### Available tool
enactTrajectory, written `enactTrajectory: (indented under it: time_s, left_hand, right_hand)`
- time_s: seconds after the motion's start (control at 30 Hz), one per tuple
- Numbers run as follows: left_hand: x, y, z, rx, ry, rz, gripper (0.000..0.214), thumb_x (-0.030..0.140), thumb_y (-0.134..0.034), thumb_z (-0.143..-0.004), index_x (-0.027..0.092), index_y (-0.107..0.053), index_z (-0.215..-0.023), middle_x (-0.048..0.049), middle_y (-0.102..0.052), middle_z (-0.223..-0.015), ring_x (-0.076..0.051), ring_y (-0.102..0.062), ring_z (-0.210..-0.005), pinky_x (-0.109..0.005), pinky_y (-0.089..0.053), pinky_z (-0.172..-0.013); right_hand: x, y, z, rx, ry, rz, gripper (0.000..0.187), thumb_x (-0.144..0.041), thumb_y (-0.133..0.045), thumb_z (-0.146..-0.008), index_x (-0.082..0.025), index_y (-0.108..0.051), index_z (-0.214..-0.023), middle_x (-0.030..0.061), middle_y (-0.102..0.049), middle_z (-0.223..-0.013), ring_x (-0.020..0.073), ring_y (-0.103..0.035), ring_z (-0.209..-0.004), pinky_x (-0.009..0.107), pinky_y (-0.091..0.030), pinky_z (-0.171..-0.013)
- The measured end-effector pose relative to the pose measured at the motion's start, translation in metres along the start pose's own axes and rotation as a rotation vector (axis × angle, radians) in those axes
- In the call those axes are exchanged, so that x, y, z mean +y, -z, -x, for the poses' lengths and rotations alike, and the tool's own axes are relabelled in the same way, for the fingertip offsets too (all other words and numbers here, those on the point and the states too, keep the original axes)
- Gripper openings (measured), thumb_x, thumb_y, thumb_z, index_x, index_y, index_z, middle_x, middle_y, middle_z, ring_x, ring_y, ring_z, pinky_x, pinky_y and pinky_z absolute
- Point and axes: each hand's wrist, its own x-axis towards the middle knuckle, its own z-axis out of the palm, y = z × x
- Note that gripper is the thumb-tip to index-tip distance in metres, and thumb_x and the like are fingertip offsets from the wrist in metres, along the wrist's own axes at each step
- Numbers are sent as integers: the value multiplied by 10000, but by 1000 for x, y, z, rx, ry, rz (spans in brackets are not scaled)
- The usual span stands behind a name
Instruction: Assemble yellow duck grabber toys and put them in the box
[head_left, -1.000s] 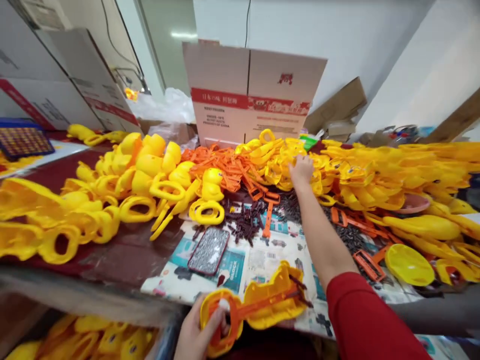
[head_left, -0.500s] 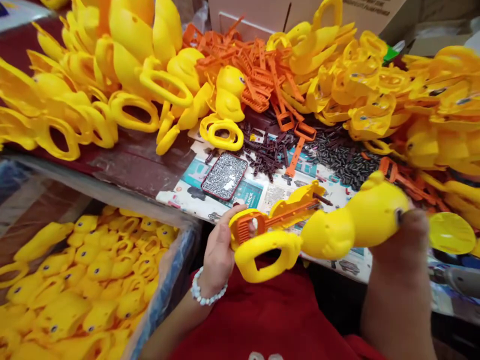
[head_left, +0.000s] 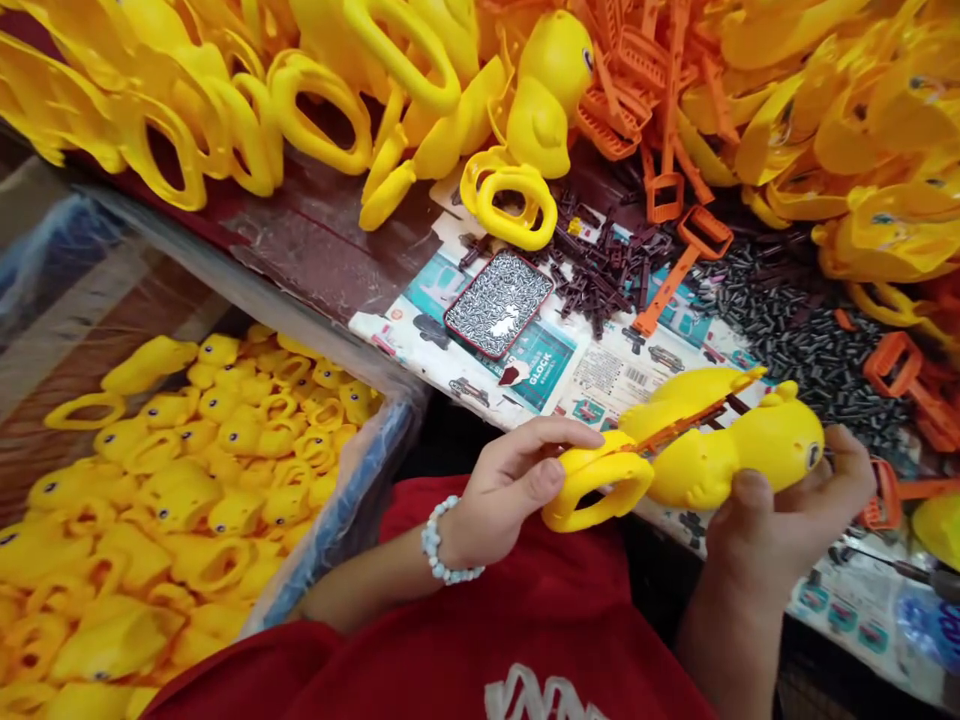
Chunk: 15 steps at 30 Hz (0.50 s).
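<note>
I hold a yellow duck-shaped toy grabber (head_left: 697, 455) over my lap, its two shell halves pressed together with an orange inner piece showing at the seam. My left hand (head_left: 510, 490), with a bead bracelet on the wrist, pinches the ring handle end. The duck's head end sits in my right hand (head_left: 780, 525), fingers wrapped around it. Both hands are at the near edge of the table (head_left: 315, 245).
Piles of yellow duck halves (head_left: 225, 110) and orange parts (head_left: 660, 90) cover the table's far side. Small dark pins (head_left: 787, 320) and a patterned phone (head_left: 499, 303) lie on printed paper. At lower left stands a bin of finished yellow ducks (head_left: 172, 480).
My right hand came back from the far pile with a yellow duck half and closed it onto the half with the orange piece in my left hand. The view has tilted down.
</note>
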Motion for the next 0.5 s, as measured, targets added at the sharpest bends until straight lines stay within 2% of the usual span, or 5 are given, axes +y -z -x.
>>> enactTrajectory:
  time_s: [0.07, 0.13, 0.23, 0.37, 0.5]
  left_hand:
    - [-1, -1, 0, -25, -28, 58, 347, 505, -586, -854, 213, -674, -1022, -81, -637, -1053, -204, -608, -956, -314, -506, -865]
    - [-1, -2, 0, -47, -54, 127, 303, 454, -593, -868, 217, -683, -1033, -70, -626, -1036, -191, -590, -964, -299, -478, -884]
    - [-2, -3, 0, -82, -83, 192, 258, 389, -586, -890, 233, -686, -1069, -57, -613, -1030, -172, -568, -971, -272, -448, -895]
    - [1, -4, 0, -109, -133, 172, 252, 371, -568, -910, 242, -682, -1095, -48, -616, -1028, -155, -556, -996, -244, -421, -924]
    - [2, -4, 1, -150, -128, 172, 261, 388, -562, -911, 241, -681, -1092, -56, -617, -1019, -160, -566, -988, -251, -437, -913]
  right_hand:
    - [-4, -3, 3, 6, -20, 15, 699, -167, -770, -508, -183, -582, -1181, 90, -571, -1054, 209, -582, -944, 287, -477, -790]
    - [-7, -7, 6, 47, -10, 8, 644, -216, -724, -562, -130, -516, -1166, 83, -550, -1055, 189, -571, -954, 295, -469, -831]
    - [-12, -15, 9, 108, 37, 0, 640, -282, -695, -567, -95, -448, -1126, 82, -505, -1057, 170, -548, -944, 276, -461, -832]
    - [-16, -20, 13, 139, 24, 28, 591, -331, -673, -616, -83, -453, -1106, 94, -485, -1064, 162, -534, -896, 277, -459, -813]
    - [-15, -21, 16, 144, -16, 49, 638, -344, -700, -610, -74, -464, -1139, 93, -487, -1050, 165, -531, -881, 268, -456, -774]
